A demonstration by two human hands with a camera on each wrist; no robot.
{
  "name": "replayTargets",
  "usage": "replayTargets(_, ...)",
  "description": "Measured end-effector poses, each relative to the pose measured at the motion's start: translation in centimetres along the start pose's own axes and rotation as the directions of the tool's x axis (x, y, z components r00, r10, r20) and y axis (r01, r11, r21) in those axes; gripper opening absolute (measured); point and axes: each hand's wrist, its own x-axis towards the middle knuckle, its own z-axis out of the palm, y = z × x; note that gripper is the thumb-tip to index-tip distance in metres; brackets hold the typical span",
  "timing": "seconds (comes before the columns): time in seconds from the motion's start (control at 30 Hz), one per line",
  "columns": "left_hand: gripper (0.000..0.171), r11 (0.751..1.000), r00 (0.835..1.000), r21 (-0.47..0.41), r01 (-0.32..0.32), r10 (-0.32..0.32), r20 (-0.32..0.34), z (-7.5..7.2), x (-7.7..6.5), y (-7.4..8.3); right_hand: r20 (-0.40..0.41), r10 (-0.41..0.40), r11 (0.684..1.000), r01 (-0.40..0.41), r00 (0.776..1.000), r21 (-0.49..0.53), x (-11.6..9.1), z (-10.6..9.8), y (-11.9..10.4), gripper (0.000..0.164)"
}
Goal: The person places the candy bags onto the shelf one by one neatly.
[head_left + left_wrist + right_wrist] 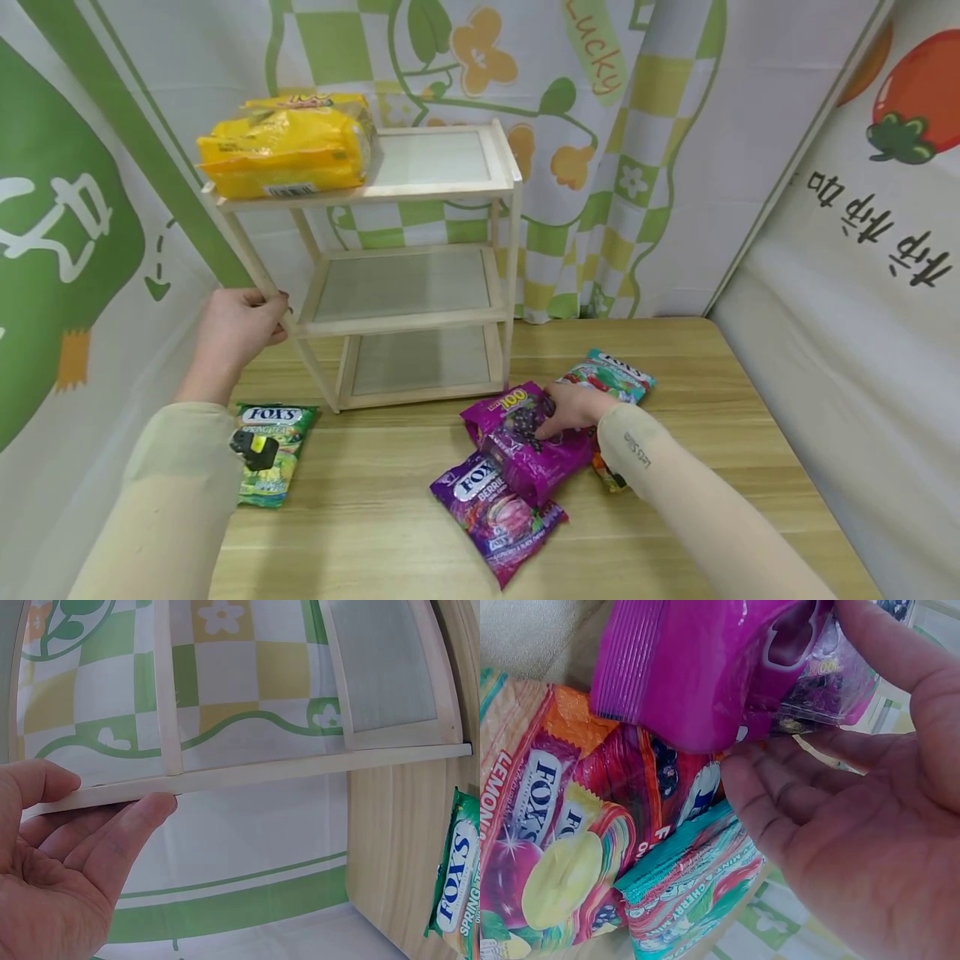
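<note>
Pinching the purple bag with the right hand, thumb on one side and fingers on the other, just in front of the shelf, near the right end. Very bright and shiny, puffed up fat, with a big yellow "100" and dark berries on the front. Lined with tiny ridges along one end, and see-through in a patch close to the thumb. Tipped at a slant, and hiding the top bit of the berry bag, also in front of the shelf. Cannot tell if touching there.

Gripping with the left hand too, thumb and fingers clamped on the shelf's left front post.

Can spot a blue-green bag to the right of the shelf, and an orange-red bag just beside, partly hidden by the right sleeve. Can see a green bag left of the shelf, a bit in front, and a yellow bag on top of the shelf, at the left.
</note>
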Motion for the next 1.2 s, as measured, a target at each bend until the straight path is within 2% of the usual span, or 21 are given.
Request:
replayTargets(0.37,0.049,1.0,1.0,-0.001,-0.016,0.016,-0.021,0.2,0.0,-0.1,0.022,-0.023,0.999,0.022,0.999,0.05,0.1,0.2,0.5,0.095)
replayTargets(0.67,0.051,1.0,1.0,0.013,0.0,0.0,-0.019,0.2,0.1,-0.2,0.063,-0.02,0.995,0.014,0.998,0.096,0.4,0.4,0.7,0.097)
replayTargets(0.97,0.052,0.999,1.0,0.04,-0.001,0.002,-0.027,0.1,0.1,-0.2,0.029,-0.011,0.995,0.008,1.0,0.102,1.0,0.5,0.6,0.099)
replayTargets(1.2,0.051,0.999,1.0,0.046,-0.007,0.008,-0.029,0.3,0.1,-0.2,0.018,0.025,0.993,-0.027,1.0,0.116,0.8,0.7,0.5,0.102)
